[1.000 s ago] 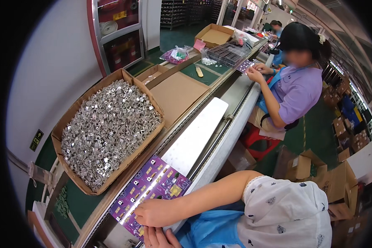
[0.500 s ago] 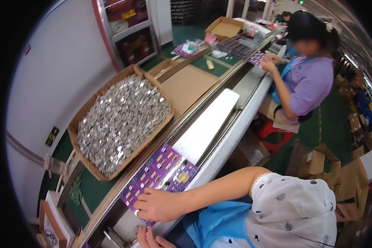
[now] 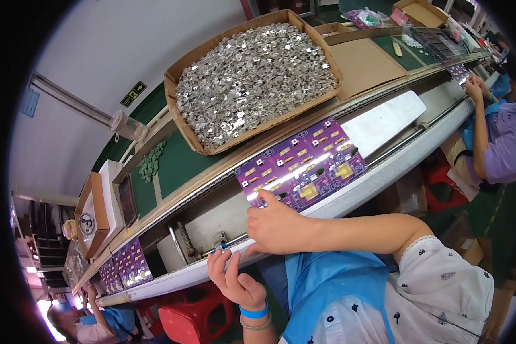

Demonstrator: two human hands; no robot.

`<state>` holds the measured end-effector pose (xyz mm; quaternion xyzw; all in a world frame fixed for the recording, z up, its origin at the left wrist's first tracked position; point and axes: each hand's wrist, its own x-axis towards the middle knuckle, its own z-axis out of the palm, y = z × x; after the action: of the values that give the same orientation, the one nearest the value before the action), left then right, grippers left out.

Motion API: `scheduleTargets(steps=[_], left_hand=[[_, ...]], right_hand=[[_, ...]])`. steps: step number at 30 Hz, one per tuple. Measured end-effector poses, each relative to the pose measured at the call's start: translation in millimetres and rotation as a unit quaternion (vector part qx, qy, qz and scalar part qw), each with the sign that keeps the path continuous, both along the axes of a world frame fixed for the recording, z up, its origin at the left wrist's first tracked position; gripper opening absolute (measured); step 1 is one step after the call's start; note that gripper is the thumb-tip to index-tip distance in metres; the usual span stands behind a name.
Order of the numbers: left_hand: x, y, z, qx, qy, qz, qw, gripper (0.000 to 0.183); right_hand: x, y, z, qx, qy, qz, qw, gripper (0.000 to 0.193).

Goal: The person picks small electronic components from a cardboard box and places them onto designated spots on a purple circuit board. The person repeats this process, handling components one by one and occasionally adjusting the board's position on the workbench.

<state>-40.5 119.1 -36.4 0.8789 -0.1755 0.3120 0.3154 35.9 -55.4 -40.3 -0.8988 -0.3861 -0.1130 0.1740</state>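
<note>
A purple circuit board with rows of small parts lies across the rails of the line. At its lower left corner is my right hand, fingers curled, back of the hand up; whatever they hold is hidden. My left hand, a blue band on its wrist, is raised palm up just in front of the line's near edge, off the board. A small blue part shows at its fingertips. Beyond the board stands a shallow cardboard box heaped with small silvery metal pieces.
A white panel lies right of my board. Further left on the line is another purple board, with a person beside it. Another person works at the right. Green pieces lie on the far shelf; a red stool stands below.
My view has turned left, bringing the left-hand board and person into sight. My left hand has come up into fuller view. My right hand has shifted to the board's lower left corner.
</note>
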Motion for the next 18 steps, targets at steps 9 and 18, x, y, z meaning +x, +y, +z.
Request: scheduleTargets(steps=[9, 18], left_hand=[[8, -38, 2, 0.017, 0.042, -0.068, 0.997, 0.041], [23, -77, -3, 0.043, 0.079, -0.127, 0.988, 0.037]], right_hand=[[-19, -135, 2, 0.008, -0.05, -0.153, 0.987, 0.04], [-34, -248, 4, -0.029, -0.03, -0.329, 0.944, 0.037]])
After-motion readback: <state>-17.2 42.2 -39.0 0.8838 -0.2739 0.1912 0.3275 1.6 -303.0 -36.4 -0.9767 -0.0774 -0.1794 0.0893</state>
